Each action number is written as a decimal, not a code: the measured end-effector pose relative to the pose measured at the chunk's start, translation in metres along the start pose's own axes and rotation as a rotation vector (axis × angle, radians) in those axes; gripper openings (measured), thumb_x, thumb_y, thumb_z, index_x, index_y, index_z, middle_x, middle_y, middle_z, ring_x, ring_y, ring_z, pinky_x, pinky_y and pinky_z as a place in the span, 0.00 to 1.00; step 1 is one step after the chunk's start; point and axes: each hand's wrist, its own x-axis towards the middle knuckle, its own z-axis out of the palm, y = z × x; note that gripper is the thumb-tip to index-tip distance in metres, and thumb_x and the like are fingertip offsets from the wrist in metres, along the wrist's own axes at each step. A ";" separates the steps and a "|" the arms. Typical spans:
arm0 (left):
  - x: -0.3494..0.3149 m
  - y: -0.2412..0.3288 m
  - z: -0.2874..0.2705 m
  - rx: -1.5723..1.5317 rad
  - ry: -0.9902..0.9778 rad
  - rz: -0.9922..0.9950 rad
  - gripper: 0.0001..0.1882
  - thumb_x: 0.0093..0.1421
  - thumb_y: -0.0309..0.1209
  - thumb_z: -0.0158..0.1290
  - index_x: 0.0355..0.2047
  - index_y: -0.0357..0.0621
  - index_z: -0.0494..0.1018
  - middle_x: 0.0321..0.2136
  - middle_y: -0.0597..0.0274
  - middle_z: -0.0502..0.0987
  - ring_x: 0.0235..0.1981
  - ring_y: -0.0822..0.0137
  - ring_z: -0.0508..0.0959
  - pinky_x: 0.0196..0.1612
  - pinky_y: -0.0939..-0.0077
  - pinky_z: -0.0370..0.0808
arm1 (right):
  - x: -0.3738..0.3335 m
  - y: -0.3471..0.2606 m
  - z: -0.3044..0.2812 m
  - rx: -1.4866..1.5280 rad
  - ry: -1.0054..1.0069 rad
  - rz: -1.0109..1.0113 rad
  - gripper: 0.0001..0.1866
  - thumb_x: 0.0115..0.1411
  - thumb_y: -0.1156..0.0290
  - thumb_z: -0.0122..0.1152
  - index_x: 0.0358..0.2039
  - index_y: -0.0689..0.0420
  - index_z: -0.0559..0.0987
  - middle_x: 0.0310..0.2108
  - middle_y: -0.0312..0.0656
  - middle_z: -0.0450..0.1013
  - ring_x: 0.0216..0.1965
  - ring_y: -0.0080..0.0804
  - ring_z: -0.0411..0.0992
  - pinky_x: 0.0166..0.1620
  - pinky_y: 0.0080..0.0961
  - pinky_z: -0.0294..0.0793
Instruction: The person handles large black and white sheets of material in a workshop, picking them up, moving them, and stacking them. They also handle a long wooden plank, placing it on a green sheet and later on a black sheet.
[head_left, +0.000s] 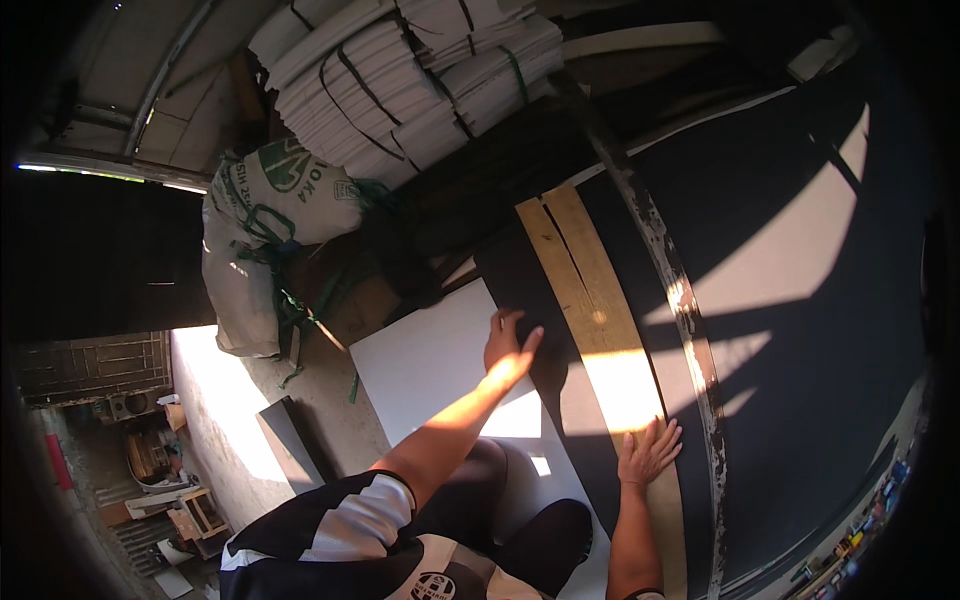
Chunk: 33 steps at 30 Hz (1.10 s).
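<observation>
A long wooden plank with a split near its far end lies on a large dark sheet. My right hand rests flat on the plank toward its near end, fingers apart. Left of the plank is a white board. My left hand is over that board's right edge, beside the dark sheet; its fingers are bent and apart, with nothing visible in them. Whether its fingertips press on the sheet is hard to make out. Sunlight falls across the plank's middle.
A long, worn metal bar with peeling paint runs along the plank's right. Strapped white stacks and a stuffed white sack with green ties stand at the far left. A dark block is on the floor. Tools lie at lower right.
</observation>
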 end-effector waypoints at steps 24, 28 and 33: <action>0.261 -0.124 -0.157 0.239 -0.244 0.032 0.22 0.61 0.41 0.61 0.52 0.44 0.79 0.50 0.44 0.78 0.54 0.44 0.77 0.57 0.56 0.74 | 0.167 -0.155 0.024 0.028 0.091 0.144 0.34 0.65 0.44 0.54 0.70 0.42 0.68 0.68 0.49 0.62 0.67 0.52 0.57 0.66 0.55 0.55; 0.226 -0.151 -0.148 0.409 -0.100 -0.111 0.20 0.60 0.42 0.62 0.51 0.50 0.80 0.61 0.42 0.69 0.60 0.41 0.71 0.59 0.50 0.72 | 0.169 -0.153 0.026 0.001 0.107 0.135 0.34 0.66 0.44 0.53 0.69 0.43 0.68 0.67 0.50 0.62 0.67 0.52 0.58 0.65 0.55 0.55; 0.197 -0.159 -0.143 0.433 -0.154 -0.486 0.24 0.65 0.49 0.56 0.58 0.56 0.75 0.63 0.42 0.67 0.63 0.40 0.69 0.60 0.46 0.71 | 0.169 -0.155 0.025 -0.006 0.130 0.107 0.34 0.66 0.44 0.52 0.68 0.45 0.70 0.67 0.50 0.63 0.66 0.53 0.59 0.65 0.54 0.57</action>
